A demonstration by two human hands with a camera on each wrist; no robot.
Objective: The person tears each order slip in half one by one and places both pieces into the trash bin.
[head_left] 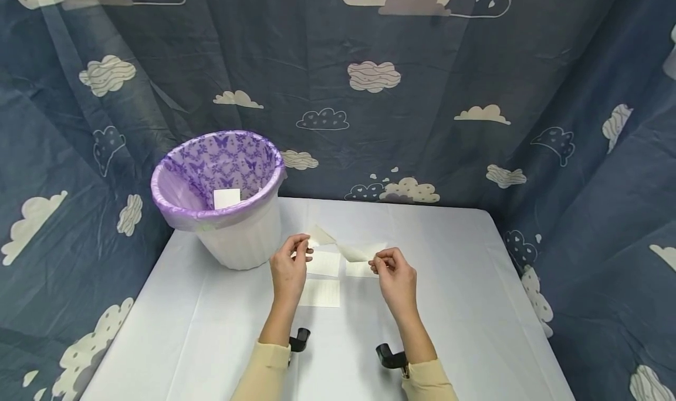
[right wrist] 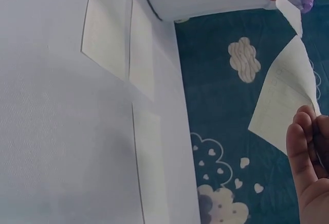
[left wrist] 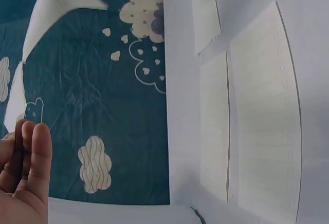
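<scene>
Delicately, a paper strip (head_left: pixel 355 252) was pinched at one end by the left hand (head_left: pixel 290 270) and at the other by the right hand (head_left: pixel 395 276), above the sheets (head_left: pixel 320 293) on the bench (head_left: pixel 449 307). At its narrow middle, a ragged split was risked through uneven pulling.

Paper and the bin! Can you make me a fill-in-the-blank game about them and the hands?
Twisted paper is held by the left hand and the ____ hand.
The bin stands nearer to the ____ hand.
The liner inside the bin is coloured ____.

Missing words: right; left; purple.
</scene>
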